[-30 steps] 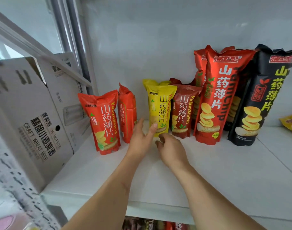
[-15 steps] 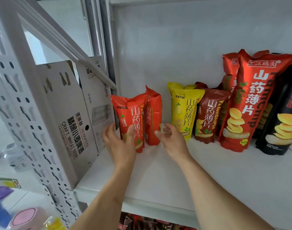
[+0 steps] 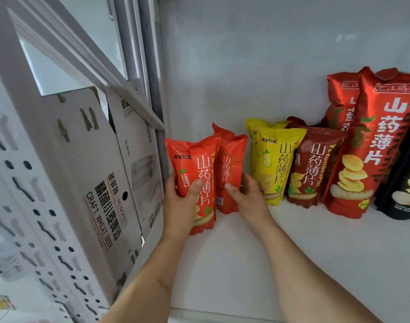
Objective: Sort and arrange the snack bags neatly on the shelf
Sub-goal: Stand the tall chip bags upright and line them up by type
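Holding: left hand [image 3: 183, 206] grips the front orange-red yam chip bag [image 3: 194, 180], thumb across its face, left of centre frame.
Cardboard box [image 3: 87, 183]: far left, printed "CRAFT WHEAT BEER", beside the shelf [image 3: 315, 264].
Right hand [image 3: 248, 199]: grips the second orange-red bag [image 3: 230, 169], which touches the first.
Yellow bag [image 3: 272, 164]: upright, just right.
Dark red bag [image 3: 312, 169]: next.
Tall red bag [image 3: 376, 145]: right edge, against the back wall.

Both forearms are showing bare up to the frame edge, no sleeves, no watch or rings visible. Left hand [image 3: 183, 206] & right hand [image 3: 250, 201] are showing short, unpainted thumbnails. Nothing else of the person is showing in view.
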{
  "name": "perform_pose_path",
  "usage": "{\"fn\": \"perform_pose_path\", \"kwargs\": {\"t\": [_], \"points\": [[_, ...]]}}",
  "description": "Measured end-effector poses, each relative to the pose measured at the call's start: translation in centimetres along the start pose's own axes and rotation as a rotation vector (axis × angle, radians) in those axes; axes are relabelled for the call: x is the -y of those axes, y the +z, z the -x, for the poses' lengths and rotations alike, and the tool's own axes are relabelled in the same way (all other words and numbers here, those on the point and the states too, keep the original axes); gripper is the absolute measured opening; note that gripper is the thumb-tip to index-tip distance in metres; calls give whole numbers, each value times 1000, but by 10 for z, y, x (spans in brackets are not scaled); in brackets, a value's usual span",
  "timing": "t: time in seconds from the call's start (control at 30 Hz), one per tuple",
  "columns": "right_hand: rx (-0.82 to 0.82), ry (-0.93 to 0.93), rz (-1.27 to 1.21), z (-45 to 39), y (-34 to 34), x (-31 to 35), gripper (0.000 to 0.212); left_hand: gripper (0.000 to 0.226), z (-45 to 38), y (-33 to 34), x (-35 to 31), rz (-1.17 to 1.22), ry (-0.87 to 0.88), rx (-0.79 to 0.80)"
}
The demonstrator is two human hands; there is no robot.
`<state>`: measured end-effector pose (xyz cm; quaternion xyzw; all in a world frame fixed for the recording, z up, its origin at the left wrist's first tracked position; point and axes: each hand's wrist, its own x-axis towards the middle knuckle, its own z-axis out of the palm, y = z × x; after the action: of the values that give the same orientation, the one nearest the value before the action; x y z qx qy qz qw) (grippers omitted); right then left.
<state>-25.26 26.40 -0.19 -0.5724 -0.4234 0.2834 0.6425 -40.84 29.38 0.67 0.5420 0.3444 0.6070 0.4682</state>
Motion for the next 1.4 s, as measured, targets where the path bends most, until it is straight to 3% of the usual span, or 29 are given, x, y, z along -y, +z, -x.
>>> {"fn": "perform_pose_path", "kwargs": {"t": [0.2, 0.33, 0.47, 0.63, 0.93, 1.1, 1.23, 1.4], "points": [[-4, 65, -31, -9, 1, -11, 72, 68, -1, -6, -2, 39, -28, 18], [93, 66, -47, -9, 1, -10, 76, 71, -1, -12, 0, 31, -42, -6], [118, 32, -4, -6, 0, -7, 52, 78, 0, -16, 3, 39, -29, -16], [76, 23, 86, -6, 0, -13, 75, 91, 5, -16, 1, 47, -32, 1], [158, 74, -21, -6, 1, -11, 27, 93, 5, -15, 2, 68, -23, 0], [261, 65, -106, -5, -2, -7, 48, 86, 5, -16, 1, 80, -26, 12], [319, 50, -89, -3, -11, -9, 36, 83, 4, -15, 2, 78, -23, 2], [272, 96, -179, -2, -14, -13, 64, 81, 2, -16, 3, 72, -20, -8]]}}
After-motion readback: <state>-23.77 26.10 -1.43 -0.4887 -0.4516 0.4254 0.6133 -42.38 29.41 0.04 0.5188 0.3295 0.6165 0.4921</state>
